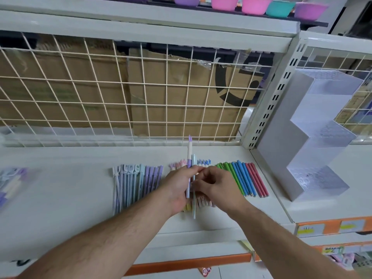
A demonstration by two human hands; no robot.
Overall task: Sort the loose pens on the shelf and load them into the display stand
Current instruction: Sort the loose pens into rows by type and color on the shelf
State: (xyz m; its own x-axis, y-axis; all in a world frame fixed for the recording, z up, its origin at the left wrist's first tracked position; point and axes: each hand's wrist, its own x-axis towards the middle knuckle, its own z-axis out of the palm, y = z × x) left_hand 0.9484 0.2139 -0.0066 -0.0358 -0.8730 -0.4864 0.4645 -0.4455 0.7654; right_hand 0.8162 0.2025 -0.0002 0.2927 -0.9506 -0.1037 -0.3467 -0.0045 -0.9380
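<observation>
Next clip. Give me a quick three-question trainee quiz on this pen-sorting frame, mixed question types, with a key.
1. True or false: the stepped display stand already holds pens.
2. Which colour lies rightmost in the green, blue and red pen row? A green, B blue, C red.
3. Fill in: the left hand grips ___ pens, with the right hand beside it.

Key: 1 false, no pens visible in it; 2 C; 3 two, the purple-capped pen and the pale blue pen.

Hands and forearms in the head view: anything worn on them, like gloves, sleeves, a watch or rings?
Nothing worn shows. The left hand and right hand are bare, without gloves, and no ring is visible. Both forearms are uncovered up to the frame's edge, with visible hair, and no watch or band at either wrist.
</observation>
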